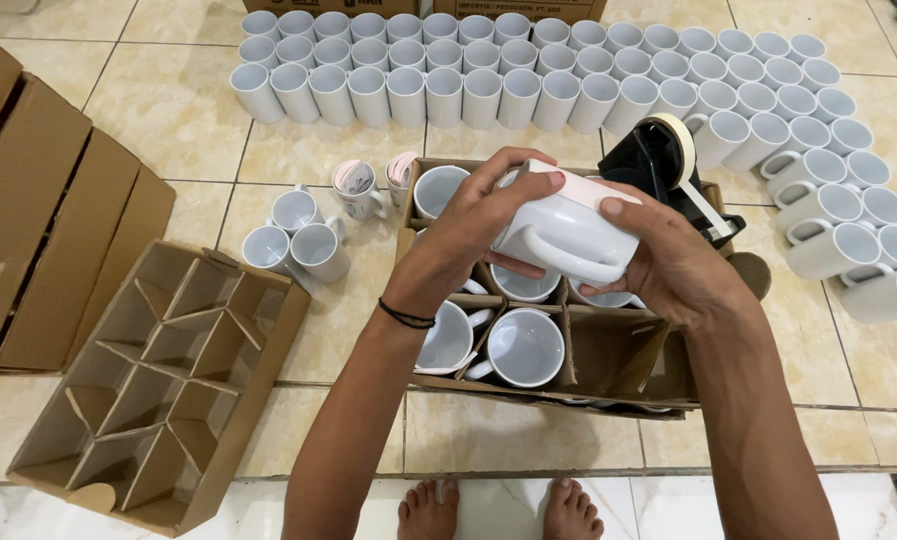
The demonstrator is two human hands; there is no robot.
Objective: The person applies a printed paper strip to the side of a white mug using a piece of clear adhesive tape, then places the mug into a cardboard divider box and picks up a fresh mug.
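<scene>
Head view: both hands grip one plain white ceramic mug on its side, mid-frame, over the divided brown cardboard box. Left hand wraps its top, right hand cups the base. Looks like a check-over step; setting it into a free cell needs careful aim past the dividers.

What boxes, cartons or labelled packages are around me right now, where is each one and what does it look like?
Divided carton: brown, under both hands, white mugs in some cells.
Divider insert: brown, lower left floor, no mugs in its cells.
Flattened cardboard: brown, far left.
Printed cartons: brown with dark print, top edge behind the mug rows.
Left hand and right hand hold a white mug.
</scene>
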